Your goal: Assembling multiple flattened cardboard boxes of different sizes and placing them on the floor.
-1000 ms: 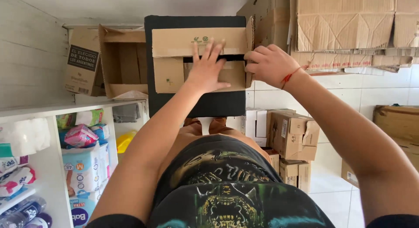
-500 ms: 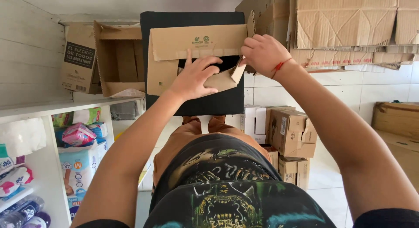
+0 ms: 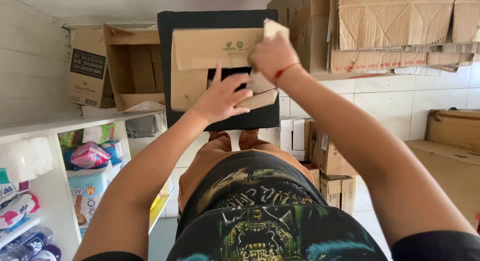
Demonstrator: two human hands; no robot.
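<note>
Both hands raised, left hand [image 3: 220, 97] splayed on cardboard box [image 3: 200, 61], right hand [image 3: 272, 53] gripping flap [image 3: 265, 88]

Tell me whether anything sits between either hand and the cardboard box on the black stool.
Nothing visible does. The left hand rests directly on the box at its dark opening, and the right hand grips a raised flap at the box's right side. The box lies on the black stool.
</note>
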